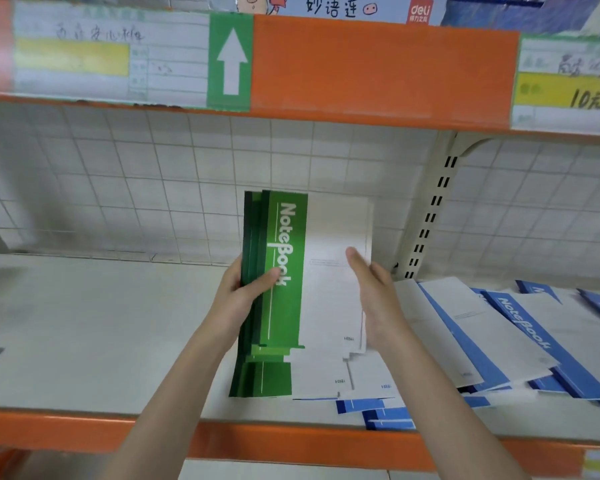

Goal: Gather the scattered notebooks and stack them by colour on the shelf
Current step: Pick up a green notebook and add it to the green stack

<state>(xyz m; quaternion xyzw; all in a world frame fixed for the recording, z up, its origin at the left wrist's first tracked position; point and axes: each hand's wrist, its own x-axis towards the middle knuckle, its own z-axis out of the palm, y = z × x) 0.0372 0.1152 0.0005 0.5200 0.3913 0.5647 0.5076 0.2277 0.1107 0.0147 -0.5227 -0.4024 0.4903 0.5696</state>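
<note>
Several green-and-white notebooks [291, 237] form a bundle raised above the white shelf [84, 323] at its middle. My left hand [246, 296] grips the bundle's green spine side, thumb across the "NoteBook" lettering. My right hand [378, 296] lies flat against the bundle's white right edge, fingers straight. More green notebooks [264, 375] lie fanned on the shelf beneath the bundle. Blue-and-white notebooks [499, 334] lie scattered on the shelf to the right, and a few blue ones [378, 412] poke out under the green ones near the front edge.
An orange upper shelf edge [378, 71] with price labels and a green arrow sign [231, 62] hangs overhead. A cream slotted upright [430, 216] stands behind the notebooks at right. A white wire grid backs the shelf. The lower orange rail [84, 427] runs along the front.
</note>
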